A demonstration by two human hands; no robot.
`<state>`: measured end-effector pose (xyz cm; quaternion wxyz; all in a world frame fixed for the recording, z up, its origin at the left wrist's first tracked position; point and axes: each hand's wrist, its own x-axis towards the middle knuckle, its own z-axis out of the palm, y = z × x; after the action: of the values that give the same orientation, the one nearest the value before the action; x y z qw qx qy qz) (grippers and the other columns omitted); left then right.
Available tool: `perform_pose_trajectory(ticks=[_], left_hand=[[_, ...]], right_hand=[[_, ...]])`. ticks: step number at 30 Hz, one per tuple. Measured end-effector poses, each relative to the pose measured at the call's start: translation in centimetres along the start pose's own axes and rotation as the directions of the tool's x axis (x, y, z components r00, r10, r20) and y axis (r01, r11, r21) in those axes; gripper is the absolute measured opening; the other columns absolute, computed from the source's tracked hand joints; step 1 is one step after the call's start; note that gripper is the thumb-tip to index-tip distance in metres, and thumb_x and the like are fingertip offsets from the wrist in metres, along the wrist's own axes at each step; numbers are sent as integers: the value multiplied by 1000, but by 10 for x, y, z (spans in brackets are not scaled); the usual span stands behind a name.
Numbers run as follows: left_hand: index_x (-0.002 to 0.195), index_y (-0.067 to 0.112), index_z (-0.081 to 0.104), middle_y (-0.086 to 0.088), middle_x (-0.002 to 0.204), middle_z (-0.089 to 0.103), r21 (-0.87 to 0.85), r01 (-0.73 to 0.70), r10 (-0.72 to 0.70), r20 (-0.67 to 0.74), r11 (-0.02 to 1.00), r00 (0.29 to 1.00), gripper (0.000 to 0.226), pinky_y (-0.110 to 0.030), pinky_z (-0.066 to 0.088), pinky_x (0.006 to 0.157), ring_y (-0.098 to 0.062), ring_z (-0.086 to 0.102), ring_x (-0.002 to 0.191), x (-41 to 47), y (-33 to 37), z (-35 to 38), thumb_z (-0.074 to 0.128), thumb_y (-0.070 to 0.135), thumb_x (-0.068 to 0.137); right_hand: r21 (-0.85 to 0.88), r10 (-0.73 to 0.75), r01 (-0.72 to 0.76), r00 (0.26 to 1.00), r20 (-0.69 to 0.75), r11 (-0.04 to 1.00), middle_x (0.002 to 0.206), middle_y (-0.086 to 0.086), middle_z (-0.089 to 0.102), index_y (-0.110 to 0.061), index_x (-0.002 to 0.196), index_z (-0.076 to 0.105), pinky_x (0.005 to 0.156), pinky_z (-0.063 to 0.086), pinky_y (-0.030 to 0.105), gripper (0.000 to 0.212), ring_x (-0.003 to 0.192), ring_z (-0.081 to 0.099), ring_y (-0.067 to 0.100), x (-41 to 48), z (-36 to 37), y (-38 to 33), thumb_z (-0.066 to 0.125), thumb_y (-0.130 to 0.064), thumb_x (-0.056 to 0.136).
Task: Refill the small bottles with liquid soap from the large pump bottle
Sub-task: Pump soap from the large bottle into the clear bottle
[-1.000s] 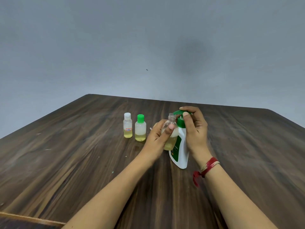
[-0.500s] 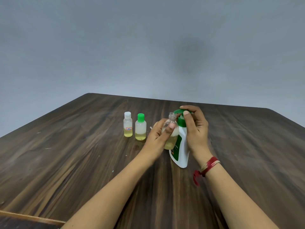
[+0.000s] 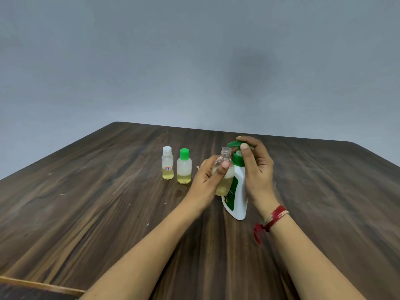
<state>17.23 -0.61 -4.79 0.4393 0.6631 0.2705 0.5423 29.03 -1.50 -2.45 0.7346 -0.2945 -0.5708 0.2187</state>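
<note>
My left hand [image 3: 206, 180] grips a small clear uncapped bottle [image 3: 224, 169], partly filled with yellowish liquid, held upright under the green pump spout. The large white pump bottle [image 3: 237, 198] with a green label and green pump head [image 3: 234, 144] stands on the table beside it. My right hand [image 3: 256, 167] wraps the pump's neck, with its fingers curled over the pump head. To the left stand two capped small bottles on the table: one with a white cap [image 3: 167, 163], one with a green cap [image 3: 184, 166], both holding some yellow liquid.
A dark wooden table [image 3: 97, 202] spreads around the bottles, its far edge meeting a grey wall. A red thread band [image 3: 275, 219] circles my right wrist. A lighter wooden strip [image 3: 39, 284] shows at the near left corner.
The pump head has risen slightly under my right fingers. Both hands and the small bottle stay in nearly the same place.
</note>
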Motion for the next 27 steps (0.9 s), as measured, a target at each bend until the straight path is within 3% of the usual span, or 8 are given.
perform_pose_trajectory(ticks=[4,11,16,21,27], left_hand=[[99,36,64,-12,108,63,-3,9,-9,8,1000,1000,52,-55,42,100,-35,53,114,-1,-1,0,52,80,74],[101,37,64,-10,110,64,0,11,-11,6,1000,1000,54,-54,44,100,-32,54,114,0,-1,0,52,81,72],[99,35,65,-11,107,64,-10,6,-6,-1,1000,1000,53,-51,42,98,-34,53,113,0,-2,0,53,80,73],[103,31,64,-14,110,63,-8,9,-9,2,1000,1000,56,-56,41,101,-35,53,115,0,-4,-1,53,78,75],[105,29,64,-13,111,63,-12,12,-12,-3,1000,1000,59,-51,44,101,-32,53,115,-1,-2,0,54,78,74]], right_hand=[[-22,-14,14,1000,11,1000,87,-20,68,-14,98,62,71,50,15,14,81,63,0,0,1,0,50,-13,91],[-13,3,-3,1000,6,1000,92,-16,69,-17,101,63,72,51,17,15,86,65,4,-1,-1,1,51,-16,92],[-1,12,-12,1000,2,1000,101,0,67,-18,106,63,75,53,20,15,91,66,10,-1,-1,1,52,-13,97],[-8,8,-8,1000,-1,1000,92,-16,69,-18,99,64,73,51,17,15,86,65,4,0,0,0,52,-15,92],[-17,4,-4,1000,-1,1000,89,-11,68,-16,97,64,70,51,17,15,82,65,6,1,0,0,51,-14,91]])
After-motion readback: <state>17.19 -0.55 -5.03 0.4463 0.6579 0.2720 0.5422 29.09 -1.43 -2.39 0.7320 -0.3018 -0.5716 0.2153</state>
